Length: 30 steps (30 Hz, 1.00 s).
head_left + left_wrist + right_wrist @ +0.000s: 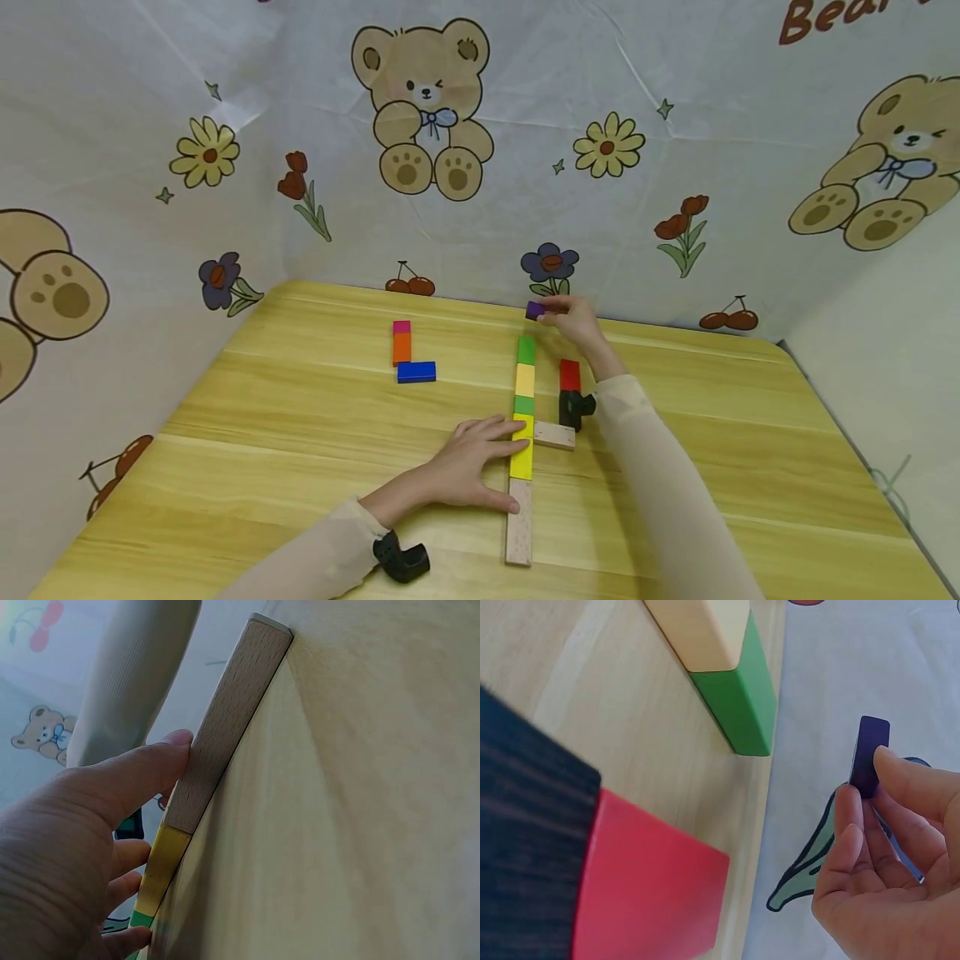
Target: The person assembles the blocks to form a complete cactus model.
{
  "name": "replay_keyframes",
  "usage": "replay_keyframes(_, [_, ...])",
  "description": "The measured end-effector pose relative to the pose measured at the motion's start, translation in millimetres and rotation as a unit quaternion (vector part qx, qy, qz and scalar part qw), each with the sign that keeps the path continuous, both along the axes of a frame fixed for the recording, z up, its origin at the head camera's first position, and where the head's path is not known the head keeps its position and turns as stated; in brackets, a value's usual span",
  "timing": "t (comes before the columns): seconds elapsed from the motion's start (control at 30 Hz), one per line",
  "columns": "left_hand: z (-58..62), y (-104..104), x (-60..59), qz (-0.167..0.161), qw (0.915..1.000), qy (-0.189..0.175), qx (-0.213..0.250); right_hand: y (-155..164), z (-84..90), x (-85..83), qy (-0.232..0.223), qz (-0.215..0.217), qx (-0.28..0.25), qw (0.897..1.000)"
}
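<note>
**Row of blocks partly laid, purple piece in the air at the far end**

From my remote seat I read this as well under way — a line of blocks already runs down the middle of the table. Nearest me lies a plain wooden block, then a yellow block, a small green one, a pale yellow block and a green block at the far end. My left hand lies flat against the near part of the row, fingers straight, thumb on the wooden block and fingertips against the yellow one, steadying it.

My right hand is lifted past the far end of the row, and its fingertips pinch a small purple block. The right wrist view shows that purple block clear of the table, near the green end block but not touching it. So I judge that piece not yet placed.

Loose pieces are left too: a red block and a black block just right of the row, a second wooden block touching the row's right side, and well apart on the left a magenta-and-orange pair with a blue block.

The surface is pale wood grain — a cloth printed with bears, flowers and cherries hangs round it on three sides.
</note>
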<state>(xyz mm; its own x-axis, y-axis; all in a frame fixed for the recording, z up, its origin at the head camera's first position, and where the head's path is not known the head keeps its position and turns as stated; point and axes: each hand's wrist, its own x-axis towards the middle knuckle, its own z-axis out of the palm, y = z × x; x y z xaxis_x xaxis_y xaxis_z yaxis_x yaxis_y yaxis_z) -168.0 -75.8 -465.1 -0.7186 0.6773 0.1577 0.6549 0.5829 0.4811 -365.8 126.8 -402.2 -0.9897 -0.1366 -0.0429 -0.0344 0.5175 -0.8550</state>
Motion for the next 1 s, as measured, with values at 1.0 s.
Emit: replay_keyframes(1.0, [1.9, 0, -0.8, 0.001, 0.9999, -0.009, -0.007, -6, -18.1, -15.2, -0.044, 0.038, 0.123, 0.991])
